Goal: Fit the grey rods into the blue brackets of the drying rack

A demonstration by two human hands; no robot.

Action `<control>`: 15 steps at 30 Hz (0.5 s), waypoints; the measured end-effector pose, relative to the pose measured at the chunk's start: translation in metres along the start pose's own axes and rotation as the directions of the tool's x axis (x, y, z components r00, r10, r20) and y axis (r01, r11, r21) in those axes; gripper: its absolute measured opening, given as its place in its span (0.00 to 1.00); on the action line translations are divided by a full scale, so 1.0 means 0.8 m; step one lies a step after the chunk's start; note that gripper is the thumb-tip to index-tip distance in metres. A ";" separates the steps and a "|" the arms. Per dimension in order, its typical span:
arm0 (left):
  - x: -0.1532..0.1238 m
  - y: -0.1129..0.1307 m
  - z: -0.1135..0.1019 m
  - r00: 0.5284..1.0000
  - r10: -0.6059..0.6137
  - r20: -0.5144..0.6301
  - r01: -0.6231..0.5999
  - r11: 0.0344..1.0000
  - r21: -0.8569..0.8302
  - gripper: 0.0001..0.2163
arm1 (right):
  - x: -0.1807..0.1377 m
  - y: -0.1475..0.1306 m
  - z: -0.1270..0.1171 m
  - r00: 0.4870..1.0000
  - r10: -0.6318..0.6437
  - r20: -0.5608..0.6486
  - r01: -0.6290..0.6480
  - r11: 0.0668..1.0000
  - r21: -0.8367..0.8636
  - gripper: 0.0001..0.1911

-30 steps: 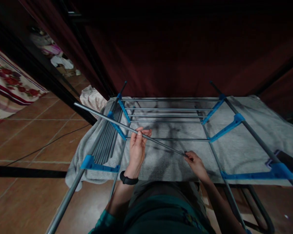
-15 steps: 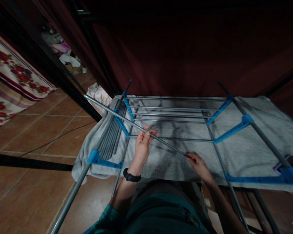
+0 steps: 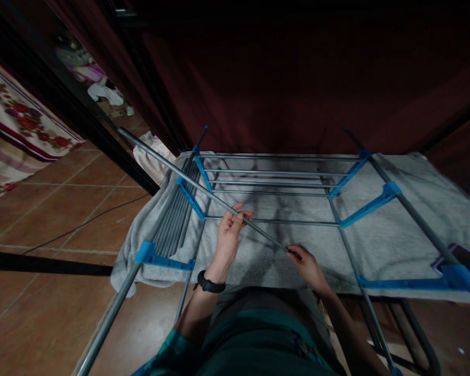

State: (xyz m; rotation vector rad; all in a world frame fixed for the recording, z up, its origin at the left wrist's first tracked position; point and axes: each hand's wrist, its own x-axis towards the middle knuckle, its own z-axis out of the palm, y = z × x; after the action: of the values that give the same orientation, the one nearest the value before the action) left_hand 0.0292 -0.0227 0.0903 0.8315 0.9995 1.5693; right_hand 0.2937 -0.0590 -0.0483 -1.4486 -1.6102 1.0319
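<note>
A thin grey metal rod [image 3: 164, 162] slants across the view, its far left end raised. My left hand [image 3: 230, 230] pinches it near the middle. At its lower right end, the fingertips of my right hand [image 3: 304, 263] are closed on the rod. Beyond my hands stands a rack frame of grey tubes with blue plastic brackets [image 3: 370, 206]. Several crossbars [image 3: 274, 184] span its far part, and one more bar [image 3: 297, 222] runs nearer to me. Another blue bracket [image 3: 162, 261] sits on the left tube, its near side facing me.
A bundle of loose grey rods [image 3: 174, 224] lies at the left on a grey blanket [image 3: 250, 261]. A dark phone-like object [image 3: 468, 260] rests at the right. Dark red curtains [image 3: 258, 94] hang behind. A black cable [image 3: 90, 222] crosses the tiled floor [image 3: 55, 219].
The rod has tilted more steeply, its left end rising and shifting left. My right hand has moved a little left with the lower end. My left hand keeps its pinch.
</note>
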 end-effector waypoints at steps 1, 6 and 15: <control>0.000 -0.001 0.000 1.000 -0.005 0.005 0.005 1.000 0.006 0.20 | 0.000 -0.002 0.002 1.000 0.001 0.000 -0.001 1.000 0.004 0.17; -0.003 -0.005 0.001 1.000 -0.020 0.017 0.020 1.000 0.014 0.20 | 0.000 -0.010 0.010 1.000 0.016 0.009 -0.017 1.000 0.013 0.18; -0.007 -0.011 0.000 0.999 -0.026 0.043 0.025 0.999 0.020 0.20 | 0.000 -0.022 0.014 0.998 0.055 0.011 -0.056 0.998 0.033 0.18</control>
State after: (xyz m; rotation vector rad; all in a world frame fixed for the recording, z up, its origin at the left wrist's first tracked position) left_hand 0.0339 -0.0274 0.0820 0.8598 0.9918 1.5163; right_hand 0.2763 -0.0606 -0.0373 -1.4755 -1.5611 1.0941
